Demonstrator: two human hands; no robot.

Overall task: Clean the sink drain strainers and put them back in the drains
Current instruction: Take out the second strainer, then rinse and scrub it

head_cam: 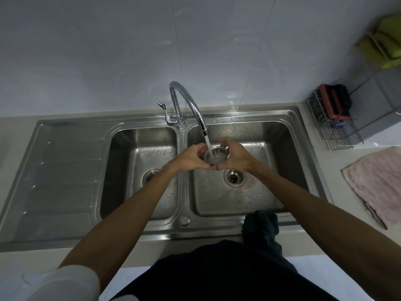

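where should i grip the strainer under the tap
Grip the strainer by its round rim, from both sides, as the left hand and right hand do. It's a shallow cup facing up under the tap, so side grips leave its mouth open.

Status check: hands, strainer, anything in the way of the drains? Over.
Left hand and right hand grip the strainer under the running faucet. Right drain open, no strainer in it. Left drain half hidden behind the forearm.
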